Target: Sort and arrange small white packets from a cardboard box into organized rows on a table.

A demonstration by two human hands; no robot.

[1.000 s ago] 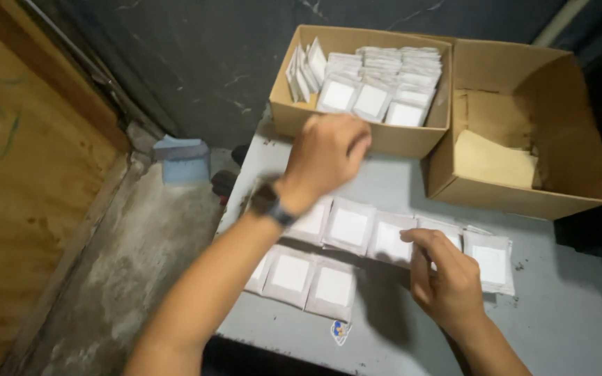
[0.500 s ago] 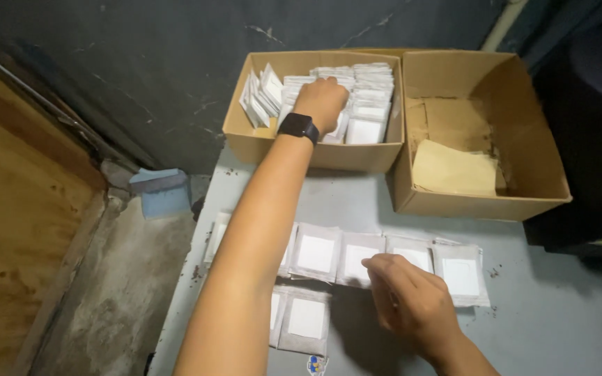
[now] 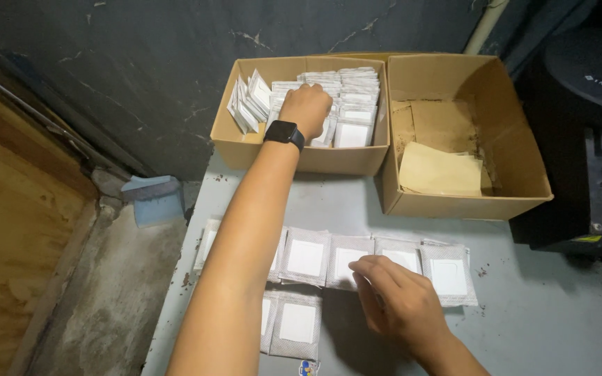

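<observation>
Overhead, left hand (image 3: 306, 106) in cardboard box (image 3: 301, 154), flat papery sachets (image 3: 353, 104)

You see a dim scene lit from above: the cardboard boxes (image 3: 454, 132) at upper centre are brightest, the corners fall dark, your right hand (image 3: 398, 306) casts a soft shadow on the worktop (image 3: 559, 313), and focus stays sharp.

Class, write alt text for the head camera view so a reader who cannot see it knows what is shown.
A person's left hand, a black watch on its wrist, reaches into a cardboard box of small grey packets, while the right hand rests on packets laid in rows on a grey table. A second box holds tan paper.
</observation>
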